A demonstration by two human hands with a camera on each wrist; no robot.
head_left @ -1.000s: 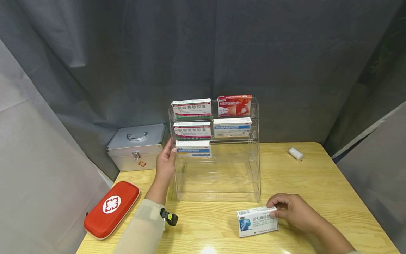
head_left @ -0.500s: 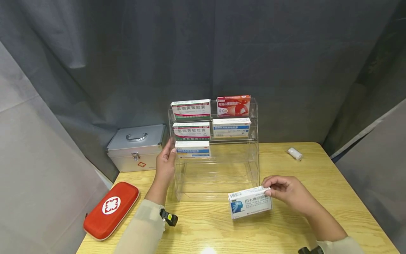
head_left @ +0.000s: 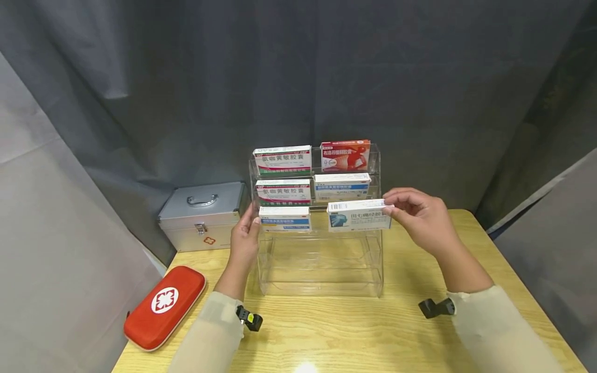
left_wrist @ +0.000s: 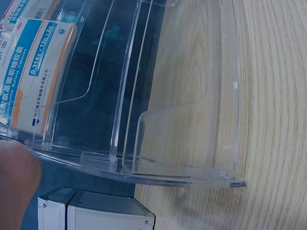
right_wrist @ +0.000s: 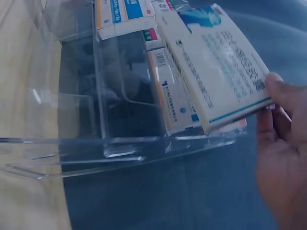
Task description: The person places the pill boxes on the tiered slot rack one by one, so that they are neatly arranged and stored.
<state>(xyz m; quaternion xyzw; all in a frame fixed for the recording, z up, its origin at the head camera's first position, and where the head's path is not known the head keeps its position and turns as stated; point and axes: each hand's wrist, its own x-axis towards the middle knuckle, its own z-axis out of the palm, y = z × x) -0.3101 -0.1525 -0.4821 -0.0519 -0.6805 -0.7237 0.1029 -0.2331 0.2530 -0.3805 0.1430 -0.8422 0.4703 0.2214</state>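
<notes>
A clear acrylic tiered display rack (head_left: 322,282) stands on the table. My left hand (head_left: 244,239) grips its left side edge, thumb at the front; the left wrist view shows that thumb (left_wrist: 17,177) against the side panel. My right hand (head_left: 422,215) pinches the right end of a white medicine box (head_left: 359,216) with a blue head picture. That box is in front of the third tier, right of a blue-striped box (head_left: 284,219). In the right wrist view the held medicine box (right_wrist: 216,67) is tilted and overlaps the boxes behind it.
Above are two green-and-red boxes (head_left: 283,192), a red box (head_left: 345,156) and another blue-striped box (head_left: 342,187). A silver first-aid case (head_left: 200,217) and a red zip pouch (head_left: 164,308) lie left. A dark curtain (head_left: 396,103) hangs behind the table (head_left: 326,331).
My right hand has lifted the white medicine box from low at the table's front, up and slightly left, to the rack's third tier. My left hand has stayed on the rack.
</notes>
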